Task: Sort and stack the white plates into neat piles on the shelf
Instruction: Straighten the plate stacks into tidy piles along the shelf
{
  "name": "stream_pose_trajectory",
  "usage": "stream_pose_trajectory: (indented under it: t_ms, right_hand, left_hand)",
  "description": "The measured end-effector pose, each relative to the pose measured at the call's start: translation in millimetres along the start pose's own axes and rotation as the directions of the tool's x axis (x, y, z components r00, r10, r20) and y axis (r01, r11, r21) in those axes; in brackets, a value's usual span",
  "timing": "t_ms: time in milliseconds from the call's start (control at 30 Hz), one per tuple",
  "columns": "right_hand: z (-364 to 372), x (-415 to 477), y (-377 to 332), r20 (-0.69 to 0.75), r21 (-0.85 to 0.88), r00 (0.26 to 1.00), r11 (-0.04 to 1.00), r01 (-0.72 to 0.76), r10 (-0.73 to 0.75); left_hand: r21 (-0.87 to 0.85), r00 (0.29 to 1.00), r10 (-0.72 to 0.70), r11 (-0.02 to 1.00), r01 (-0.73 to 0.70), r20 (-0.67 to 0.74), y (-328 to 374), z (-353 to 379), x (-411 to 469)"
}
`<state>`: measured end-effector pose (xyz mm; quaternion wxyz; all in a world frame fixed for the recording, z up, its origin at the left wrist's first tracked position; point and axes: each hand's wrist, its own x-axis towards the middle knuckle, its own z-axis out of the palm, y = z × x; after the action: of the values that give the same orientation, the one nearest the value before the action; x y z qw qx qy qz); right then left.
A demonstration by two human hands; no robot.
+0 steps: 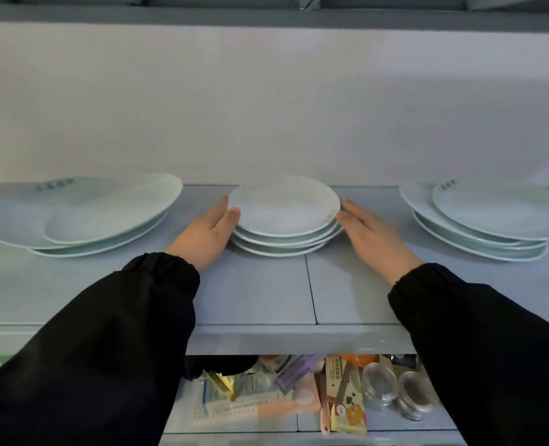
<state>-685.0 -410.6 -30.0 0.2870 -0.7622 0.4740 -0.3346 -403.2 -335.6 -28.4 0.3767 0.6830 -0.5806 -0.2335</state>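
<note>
Three piles of round white ceramic plates sit on the pale blue-grey shelf [266, 294]. The middle pile [284, 217] lies between both hands. The left hand [207, 233] and the right hand [374, 235] are flat, fingers straight, gripping nothing, each touching the pile's rim on its own side. To square this pile well, both palms should probably press inward evenly and gently, so that the lower plates slide under the top one without skidding. The left pile [76, 217] and the right pile [489, 220] look uneven.
</note>
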Motion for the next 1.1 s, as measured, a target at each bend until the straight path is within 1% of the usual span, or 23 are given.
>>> stream_pose_trajectory:
  t_ms: [67,133,267,433,533,633,667,767,867,967,1033,1100]
  right_hand:
    - [5,2,-1,0.064,-0.080,0.998,0.997,0.005,0.000]
    - [7,3,1,0.088,-0.116,0.996,0.993,0.002,0.008]
    - [6,4,2,0.093,-0.089,0.996,0.996,-0.007,0.015]
    - [4,-1,-1,0.095,-0.062,0.995,0.998,0.023,-0.017]
    - [5,0,-2,0.036,-0.011,0.999,1.000,0.024,-0.024]
    - [5,-1,-4,-0.074,0.050,0.997,0.999,-0.014,0.018]
    - [5,-1,-3,-0.090,0.060,0.996,0.998,-0.023,0.028]
    - [5,-1,-1,-0.059,0.040,0.997,0.998,-0.041,0.043]
    - [6,-1,-1,-0.009,-0.010,1.000,1.000,-0.008,0.008]
    - [4,-3,-2,-0.027,0.012,1.000,1.000,-0.003,0.004]
    - [2,-4,-1,-0.067,0.029,0.998,0.999,-0.016,0.018]
    - [-2,-6,2,-0.108,0.030,0.994,0.999,-0.032,0.035]
  left_hand:
    - [0.048,0.999,-0.012,0.999,0.010,0.031,1,1,0]
    - [0.045,0.999,-0.023,0.999,0.022,0.031,3,0,-2]
    - [0.012,1.000,0.020,1.000,-0.019,-0.023,5,-1,-3]
    - [-0.086,0.997,0.023,0.996,-0.029,-0.074,13,0,-7]
    - [-0.101,0.991,0.018,0.994,-0.032,-0.130,9,-3,-5]
    - [-0.113,0.983,0.011,0.993,-0.032,-0.184,4,-6,-1]
    - [-0.122,0.982,0.012,0.992,-0.035,-0.188,2,-7,1]
    - [-0.108,0.992,0.033,0.993,-0.046,-0.118,3,-6,0]
    - [-0.106,0.997,0.052,0.993,-0.058,-0.060,2,-5,-1]
    - [-0.134,0.996,0.040,0.990,-0.051,-0.081,3,-7,-3]
    - [-0.108,0.994,0.044,0.993,-0.055,-0.096,2,-8,-4]
    - [-0.129,0.992,0.059,0.989,-0.074,-0.115,3,-7,-6]
